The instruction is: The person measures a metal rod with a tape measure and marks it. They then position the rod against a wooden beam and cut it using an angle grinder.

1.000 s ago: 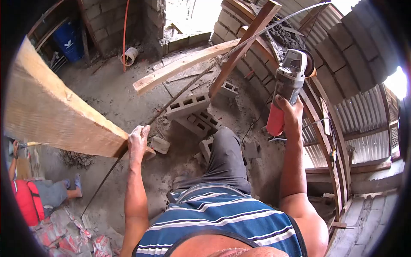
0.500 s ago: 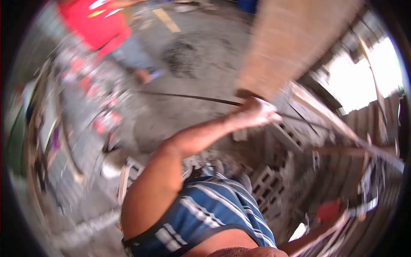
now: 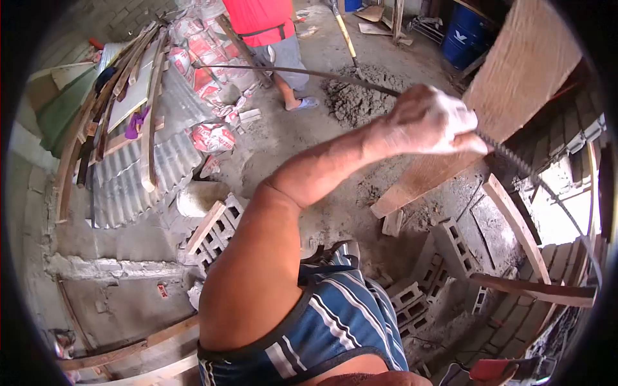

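Note:
My left hand (image 3: pixel 441 122) is raised in front of me, its fingers wrapped round a long ribbed rebar (image 3: pixel 296 71). The bar runs from the cement bags at upper left, through my fist, and down to the right edge. Behind the fist a broad wooden board (image 3: pixel 515 71) slants down to the floor. My right hand is out of sight. A red object (image 3: pixel 492 368) with dark metal parts shows at the lower right edge, too cut off to name.
A co-worker in a red shirt (image 3: pixel 261 19) stands near cement bags (image 3: pixel 212 137). A shovel (image 3: pixel 346 32) stands in a mortar heap (image 3: pixel 360 96). Hollow blocks (image 3: pixel 412 305) lie by my feet. Corrugated sheets (image 3: pixel 145 170), timber (image 3: pixel 148 135) and a blue drum (image 3: pixel 462 35) are around.
The view has turned and sharpened. My left hand, still round the rebar, now appears higher and farther right. My right forearm has dropped out of view at lower right.

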Demonstrator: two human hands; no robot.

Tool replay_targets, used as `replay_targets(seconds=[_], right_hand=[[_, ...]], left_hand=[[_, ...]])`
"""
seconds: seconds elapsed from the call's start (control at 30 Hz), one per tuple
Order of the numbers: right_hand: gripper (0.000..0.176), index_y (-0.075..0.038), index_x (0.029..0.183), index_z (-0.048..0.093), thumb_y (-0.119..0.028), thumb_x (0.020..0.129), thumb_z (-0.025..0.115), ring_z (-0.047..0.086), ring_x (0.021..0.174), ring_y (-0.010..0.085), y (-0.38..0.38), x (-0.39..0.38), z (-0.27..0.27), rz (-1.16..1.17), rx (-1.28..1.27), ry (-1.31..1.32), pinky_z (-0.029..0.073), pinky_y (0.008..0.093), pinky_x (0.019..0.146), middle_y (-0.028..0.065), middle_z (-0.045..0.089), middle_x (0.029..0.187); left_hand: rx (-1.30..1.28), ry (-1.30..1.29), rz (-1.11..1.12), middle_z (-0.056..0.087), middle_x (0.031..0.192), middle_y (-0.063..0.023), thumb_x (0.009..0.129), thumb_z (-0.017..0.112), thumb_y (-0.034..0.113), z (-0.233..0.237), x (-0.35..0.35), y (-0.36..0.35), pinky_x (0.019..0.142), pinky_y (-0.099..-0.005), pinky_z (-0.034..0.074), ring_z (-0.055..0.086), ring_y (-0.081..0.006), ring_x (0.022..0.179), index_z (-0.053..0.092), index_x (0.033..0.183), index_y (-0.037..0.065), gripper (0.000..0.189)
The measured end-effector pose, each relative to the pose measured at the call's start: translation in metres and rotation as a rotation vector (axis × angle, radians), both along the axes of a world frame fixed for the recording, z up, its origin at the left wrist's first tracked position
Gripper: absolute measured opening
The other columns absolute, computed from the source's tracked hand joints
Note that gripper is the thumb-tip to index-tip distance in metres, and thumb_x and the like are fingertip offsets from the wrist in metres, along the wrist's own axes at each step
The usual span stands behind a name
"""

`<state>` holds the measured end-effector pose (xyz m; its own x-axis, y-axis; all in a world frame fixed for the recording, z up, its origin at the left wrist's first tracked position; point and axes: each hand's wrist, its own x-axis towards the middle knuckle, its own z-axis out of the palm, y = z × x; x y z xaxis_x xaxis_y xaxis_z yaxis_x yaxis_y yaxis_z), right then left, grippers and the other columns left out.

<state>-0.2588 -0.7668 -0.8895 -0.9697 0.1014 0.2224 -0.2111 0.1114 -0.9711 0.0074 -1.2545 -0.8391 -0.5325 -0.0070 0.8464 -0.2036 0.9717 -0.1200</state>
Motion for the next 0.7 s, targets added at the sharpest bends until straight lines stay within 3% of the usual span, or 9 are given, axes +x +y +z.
replay_targets(seconds=[0.03, 0.07, 0.17, 0.27, 0.3, 0.33, 0.43, 0.53, 0.7], right_hand=[[0.034, -0.002, 0.090, 0.072, -0.036, 0.092, 0.069, 0.062, 0.062, 0.0153, 0.006, 0.002, -0.001, 0.012, -0.011, 0.000, 0.052, 0.0311, 0.056, 0.0061, 0.065, 0.074], [0.034, -0.002, 0.090, 0.072, -0.035, 0.092, 0.069, 0.062, 0.063, 0.0155, 0.011, 0.003, -0.001, 0.028, -0.016, -0.001, 0.052, 0.0311, 0.056, 0.0063, 0.065, 0.074], [0.032, 0.000, 0.092, 0.073, -0.033, 0.091, 0.070, 0.064, 0.065, 0.0161, 0.037, 0.004, 0.002, 0.112, -0.061, -0.014, 0.054, 0.0311, 0.058, 0.0070, 0.067, 0.076], [0.031, 0.001, 0.093, 0.073, -0.030, 0.091, 0.071, 0.065, 0.066, 0.0167, 0.041, 0.037, 0.033, 0.298, -0.154, -0.008, 0.055, 0.0310, 0.060, 0.0077, 0.068, 0.077], [0.025, 0.005, 0.101, 0.071, -0.016, 0.086, 0.072, 0.068, 0.070, 0.0188, 0.086, -0.011, -0.021, -0.035, -0.216, -0.124, 0.056, 0.0316, 0.064, 0.0115, 0.071, 0.084], [0.029, 0.008, 0.105, 0.068, -0.009, 0.082, 0.072, 0.070, 0.073, 0.0200, 0.091, -0.027, -0.025, -0.075, -0.158, -0.034, 0.057, 0.0323, 0.067, 0.0148, 0.072, 0.087], [0.047, 0.007, 0.121, 0.059, -0.016, 0.083, 0.075, 0.070, 0.077, 0.0242, 0.106, -0.029, -0.027, -0.022, -0.184, 0.039, 0.058, 0.0365, 0.068, 0.0151, 0.071, 0.096], [0.054, 0.007, 0.120, 0.060, -0.028, 0.084, 0.078, 0.069, 0.073, 0.0219, 0.102, -0.010, -0.017, -0.032, -0.134, 0.080, 0.058, 0.0353, 0.068, 0.0150, 0.070, 0.092], [0.048, 0.003, 0.116, 0.060, -0.028, 0.084, 0.077, 0.068, 0.072, 0.0211, 0.116, 0.012, -0.018, -0.110, -0.043, 0.129, 0.057, 0.0340, 0.066, 0.0114, 0.068, 0.090]], left_hand=[[-0.020, 0.061, -0.029, 0.052, 0.050, 0.0009, 0.091, 0.073, 0.051, 0.014, 0.005, 0.003, 0.034, -0.0320, 0.039, 0.048, -0.0116, 0.038, 0.056, 0.062, 0.016, 0.048], [0.034, 0.057, 0.004, 0.050, 0.056, -0.0054, 0.082, 0.082, 0.044, 0.024, 0.015, 0.013, 0.046, -0.0369, 0.046, 0.056, -0.0232, 0.048, 0.047, 0.064, 0.011, 0.051], [-0.003, 0.008, 0.057, 0.058, 0.062, -0.0066, 0.079, 0.085, 0.040, 0.028, 0.025, 0.023, 0.049, -0.0378, 0.048, 0.060, -0.0251, 0.053, 0.061, 0.071, 0.011, 0.039], [0.042, 0.019, 0.049, 0.071, 0.077, -0.0129, 0.078, 0.089, 0.024, 0.008, 0.025, 0.035, 0.059, -0.0379, 0.055, 0.069, -0.0300, 0.066, 0.072, 0.085, 0.004, 0.027], [0.071, 0.006, 0.055, 0.065, 0.071, -0.0125, 0.080, 0.087, 0.023, 0.002, 0.023, 0.038, 0.054, -0.0386, 0.050, 0.065, -0.0300, 0.061, 0.069, 0.082, 0.006, 0.025], [0.142, -0.020, -0.018, 0.066, 0.074, -0.0149, 0.081, 0.085, 0.016, -0.010, 0.015, 0.033, 0.055, -0.0405, 0.050, 0.065, -0.0330, 0.062, 0.069, 0.084, 0.004, 0.020], [0.250, -0.076, -0.073, 0.064, 0.073, -0.0187, 0.086, 0.079, 0.009, -0.047, 0.010, 0.015, 0.057, -0.0439, 0.049, 0.063, -0.0383, 0.063, 0.067, 0.089, 0.000, 0.015], [0.358, -0.200, -0.042, 0.063, 0.078, -0.0213, 0.092, 0.073, 0.010, -0.082, 0.017, 0.002, 0.061, -0.0458, 0.049, 0.062, -0.0412, 0.067, 0.065, 0.095, -0.002, 0.015], [0.288, -0.274, 0.164, 0.063, 0.081, -0.0231, 0.095, 0.070, 0.016, -0.183, 0.114, -0.086, 0.064, -0.0508, 0.047, 0.061, -0.0456, 0.073, 0.064, 0.101, -0.001, 0.020]])
